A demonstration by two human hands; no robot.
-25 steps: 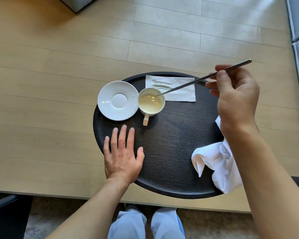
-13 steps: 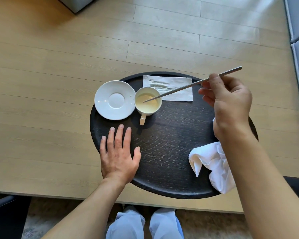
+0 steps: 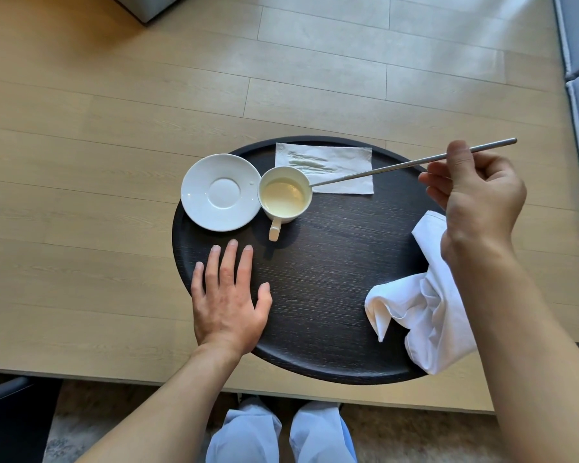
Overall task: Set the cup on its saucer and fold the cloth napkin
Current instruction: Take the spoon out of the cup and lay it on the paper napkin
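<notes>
Right hand (image 3: 475,198) is pinching a long metal stirrer (image 3: 411,164), tip at the cup (image 3: 284,195) rim. Left hand (image 3: 229,295) is lying flat, empty, on the tray (image 3: 314,279). Cup is sitting beside its saucer (image 3: 220,192) (touching, not on it); cloth napkin (image 3: 421,305) is lying crumpled. Likely next: park stirrer, lift cup across.

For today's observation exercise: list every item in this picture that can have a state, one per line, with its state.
cup: upright beside the saucer, holds pale liquid
saucer: empty, on the tray
cloth napkin: crumpled, unfolded
paper napkin: flat, stained
stirrer: pinched, tip at the cup's rim
tray: on the table
left hand: open, flat on the tray
right hand: gripping the stirrer
</notes>
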